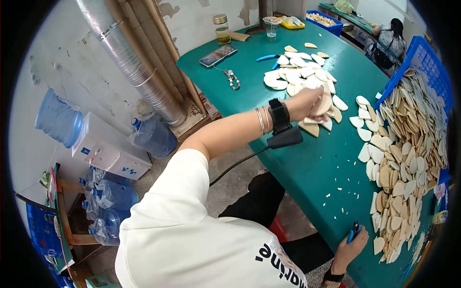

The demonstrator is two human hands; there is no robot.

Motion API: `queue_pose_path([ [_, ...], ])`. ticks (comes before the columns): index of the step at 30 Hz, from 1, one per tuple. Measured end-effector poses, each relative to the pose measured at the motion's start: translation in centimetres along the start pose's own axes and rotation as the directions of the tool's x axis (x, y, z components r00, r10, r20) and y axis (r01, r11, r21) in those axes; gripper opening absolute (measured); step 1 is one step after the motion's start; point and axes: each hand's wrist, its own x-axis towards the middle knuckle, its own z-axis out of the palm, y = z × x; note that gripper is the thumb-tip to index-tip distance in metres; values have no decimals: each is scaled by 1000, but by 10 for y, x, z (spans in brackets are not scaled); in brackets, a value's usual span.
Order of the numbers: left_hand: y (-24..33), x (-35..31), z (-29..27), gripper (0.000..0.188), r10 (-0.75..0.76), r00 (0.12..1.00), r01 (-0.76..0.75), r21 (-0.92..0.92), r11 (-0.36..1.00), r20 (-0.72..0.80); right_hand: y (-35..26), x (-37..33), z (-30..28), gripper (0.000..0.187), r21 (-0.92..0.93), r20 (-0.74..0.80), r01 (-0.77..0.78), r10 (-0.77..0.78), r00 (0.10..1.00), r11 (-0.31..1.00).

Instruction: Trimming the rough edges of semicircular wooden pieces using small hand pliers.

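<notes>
My left hand (307,103) is stretched out over the far pile of flat, cream half-oval pieces (293,74) on the green table (307,158). Its fingers are closed round a cream half-oval piece (325,102); other pieces lie just under it. At the table's near edge, my right hand (353,246) grips small blue-handled pliers (354,231), jaws pointing away from me. To the right of that hand spreads a large heap of tan and whitish half-oval pieces (396,192). It spills out of a tipped blue crate (417,53).
A phone (218,55) with a beaded strap, a lidded glass jar (221,30) and a plastic cup (272,29) stand at the far left. Another blue-handled tool (268,57) lies by the far pile. A water dispenser (108,149) is left; a person (389,43) sits far right.
</notes>
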Motion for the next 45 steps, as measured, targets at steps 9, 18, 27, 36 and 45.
queue_pose_path([
  [9, 11, -101, 54, 34, 375, 903, -400, 89, 912, 209, 7, -11, 17, 29, 21, -136, -2, 5, 991, 1000],
  [18, 34, -187, 93, 35, 887, 83, -171, -871, 461, 454, -6, 5, 10, 25, -143, -296, 177, -213, 931, 974],
  [27, 21, -198, 110, 38, 936, 244, 126, -965, 228, 253, -3, 32, 35, 27, 293, -661, 666, -357, 659, 686],
  [36, -41, -116, 17, 33, 607, 784, -572, 527, 629, 126, 14, -13, 20, 31, -76, -224, -10, -7, 974, 997],
  [45, -86, -99, -43, 36, 596, 801, -310, 809, 499, -60, -20, 10, -1, 36, 140, -250, -69, 102, 963, 988],
])
